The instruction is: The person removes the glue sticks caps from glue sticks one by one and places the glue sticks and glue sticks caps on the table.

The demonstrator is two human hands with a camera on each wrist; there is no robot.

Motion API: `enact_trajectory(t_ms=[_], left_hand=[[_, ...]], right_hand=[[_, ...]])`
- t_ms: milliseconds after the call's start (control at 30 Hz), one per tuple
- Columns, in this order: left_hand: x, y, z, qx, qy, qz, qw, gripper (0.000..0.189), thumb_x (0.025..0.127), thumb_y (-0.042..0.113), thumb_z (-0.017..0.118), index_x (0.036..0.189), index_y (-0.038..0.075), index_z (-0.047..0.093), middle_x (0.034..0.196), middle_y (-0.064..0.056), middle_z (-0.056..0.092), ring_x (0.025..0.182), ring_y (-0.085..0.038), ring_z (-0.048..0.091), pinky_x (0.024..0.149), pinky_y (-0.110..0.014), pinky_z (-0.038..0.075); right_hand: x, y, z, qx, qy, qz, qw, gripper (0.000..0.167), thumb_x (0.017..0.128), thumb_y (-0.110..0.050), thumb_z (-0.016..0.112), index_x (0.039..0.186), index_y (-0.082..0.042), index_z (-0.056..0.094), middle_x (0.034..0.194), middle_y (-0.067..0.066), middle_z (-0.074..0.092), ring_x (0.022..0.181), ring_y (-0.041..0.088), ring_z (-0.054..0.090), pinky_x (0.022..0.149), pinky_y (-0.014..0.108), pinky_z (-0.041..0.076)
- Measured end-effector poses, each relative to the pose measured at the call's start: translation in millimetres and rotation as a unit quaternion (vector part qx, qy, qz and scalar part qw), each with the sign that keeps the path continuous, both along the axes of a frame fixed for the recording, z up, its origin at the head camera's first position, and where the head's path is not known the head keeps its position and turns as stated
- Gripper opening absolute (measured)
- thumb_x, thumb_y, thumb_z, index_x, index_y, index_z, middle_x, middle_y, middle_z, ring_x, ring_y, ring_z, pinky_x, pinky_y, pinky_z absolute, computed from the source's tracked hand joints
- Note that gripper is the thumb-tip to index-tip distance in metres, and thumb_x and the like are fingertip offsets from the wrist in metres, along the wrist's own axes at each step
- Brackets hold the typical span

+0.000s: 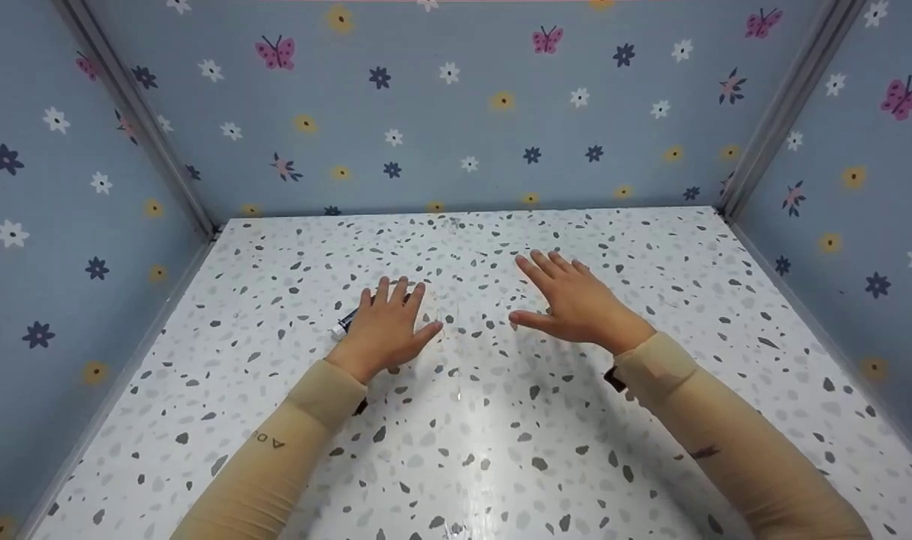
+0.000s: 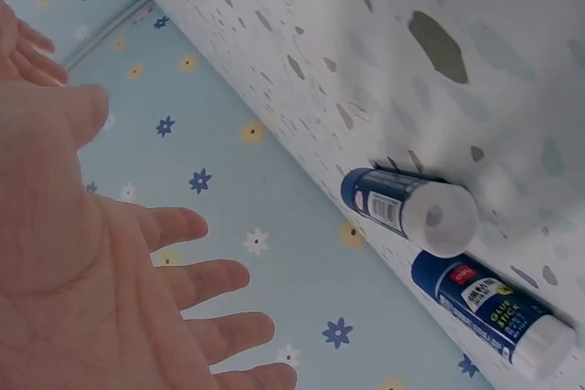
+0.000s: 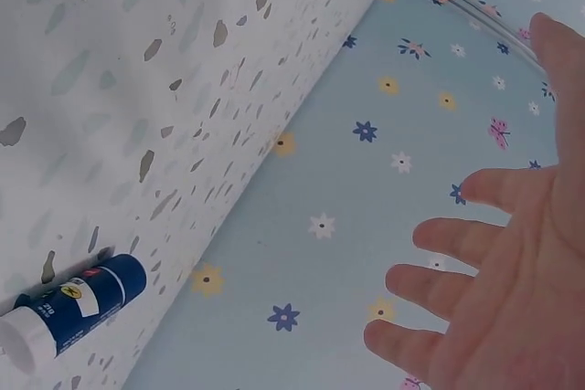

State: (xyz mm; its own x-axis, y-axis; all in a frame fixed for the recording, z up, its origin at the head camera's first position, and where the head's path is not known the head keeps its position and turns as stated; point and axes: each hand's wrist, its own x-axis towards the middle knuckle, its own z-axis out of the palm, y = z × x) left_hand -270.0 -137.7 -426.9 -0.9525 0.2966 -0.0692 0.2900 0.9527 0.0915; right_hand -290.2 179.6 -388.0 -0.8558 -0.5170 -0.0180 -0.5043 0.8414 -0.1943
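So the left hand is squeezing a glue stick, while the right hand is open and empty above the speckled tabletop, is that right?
Not quite: the left hand is open and holds nothing. The left wrist view shows the two nearest glue sticks lying apart from it on the speckled tabletop. The right hand is indeed open and empty above that.

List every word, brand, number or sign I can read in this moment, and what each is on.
"GLUE STICK": on the lower stick in the left wrist view; its other print is too blurred.
"A": on the left sleeve; the adjoining letters are unclear.
Too small or blurred: print on the barcoded stick, other sticks and right sleeve.
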Motion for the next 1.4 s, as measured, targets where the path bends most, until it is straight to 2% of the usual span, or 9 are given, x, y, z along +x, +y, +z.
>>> enact_trajectory(t_ms=[267, 400, 567, 867, 1133, 1267, 1400], left_hand=[[-3.6, -7.3, -2.7, 0.010, -0.001, 0.015, 0.9998, 0.082, 0.112, 0.056, 0.047, 0.168, -0.002, 0.031, 0.167, -0.031, 0.041, 0.152, -0.053, 0.043, 0.121, -0.065, 0.043], [-6.0, -8.2, -4.2, 0.012, 0.000, 0.024, 0.9996, 0.079, 0.111, 0.051, 0.054, 0.162, -0.008, 0.039, 0.159, -0.032, 0.049, 0.144, -0.051, 0.052, 0.116, -0.063, 0.049], [-10.6, -9.7, -7.8, 0.021, 0.004, 0.024, 0.9995, 0.068, 0.108, 0.044, 0.063, 0.151, -0.009, 0.051, 0.141, -0.030, 0.061, 0.130, -0.048, 0.062, 0.108, -0.062, 0.054], [-17.6, -13.8, -22.5, 0.003, 0.005, 0.014, 0.9999, 0.049, 0.107, 0.031, 0.067, 0.130, -0.011, 0.063, 0.119, -0.028, 0.069, 0.111, -0.046, 0.068, 0.100, -0.058, 0.057], [-19.4, -15.8, -26.1, 0.010, 0.006, 0.020, 0.9997, 0.033, 0.107, 0.020, 0.064, 0.118, -0.011, 0.068, 0.111, -0.029, 0.071, 0.105, -0.047, 0.071, 0.096, -0.058, 0.060], [-21.2, -14.1, -27.9, 0.003, 0.001, 0.028, 0.9996, 0.027, 0.108, 0.013, 0.058, 0.114, -0.010, 0.070, 0.109, -0.028, 0.071, 0.103, -0.046, 0.072, 0.093, -0.058, 0.062], [-22.5, -11.6, -30.0, -0.010, 0.005, 0.027, 0.9996, 0.023, 0.107, 0.005, 0.055, 0.115, -0.011, 0.071, 0.111, -0.029, 0.072, 0.106, -0.046, 0.072, 0.096, -0.059, 0.061]], right_hand=[[-2.5, -2, -0.7, -0.006, 0.004, 0.013, 0.9999, 0.094, 0.104, -0.065, 0.061, 0.175, -0.019, 0.021, 0.181, 0.014, 0.023, 0.167, 0.042, 0.024, 0.133, 0.066, 0.022], [-3.4, -3, -1.3, -0.008, 0.013, 0.021, 0.9997, 0.093, 0.104, -0.061, 0.066, 0.174, -0.017, 0.024, 0.179, 0.015, 0.029, 0.165, 0.042, 0.030, 0.132, 0.064, 0.026], [-5.4, -5, -0.9, -0.008, 0.023, 0.028, 0.9993, 0.090, 0.103, -0.057, 0.068, 0.173, -0.016, 0.030, 0.177, 0.015, 0.035, 0.162, 0.042, 0.036, 0.131, 0.063, 0.030], [-7.3, -6, -0.6, 0.003, 0.028, 0.042, 0.9987, 0.086, 0.103, -0.054, 0.071, 0.171, -0.015, 0.035, 0.172, 0.017, 0.043, 0.157, 0.043, 0.045, 0.126, 0.064, 0.039], [-7.4, -7, -3.7, 0.004, 0.058, 0.061, 0.9965, 0.080, 0.103, -0.051, 0.072, 0.167, -0.013, 0.043, 0.162, 0.019, 0.055, 0.148, 0.045, 0.054, 0.121, 0.063, 0.045], [-7.6, -8, -8.1, 0.007, 0.064, 0.062, 0.9960, 0.078, 0.103, -0.049, 0.072, 0.166, -0.013, 0.044, 0.160, 0.017, 0.058, 0.147, 0.044, 0.056, 0.121, 0.062, 0.045], [-6.8, -10, -12.8, 0.006, 0.067, 0.066, 0.9955, 0.073, 0.104, -0.046, 0.071, 0.165, -0.013, 0.046, 0.159, 0.017, 0.059, 0.145, 0.043, 0.058, 0.121, 0.062, 0.046]])
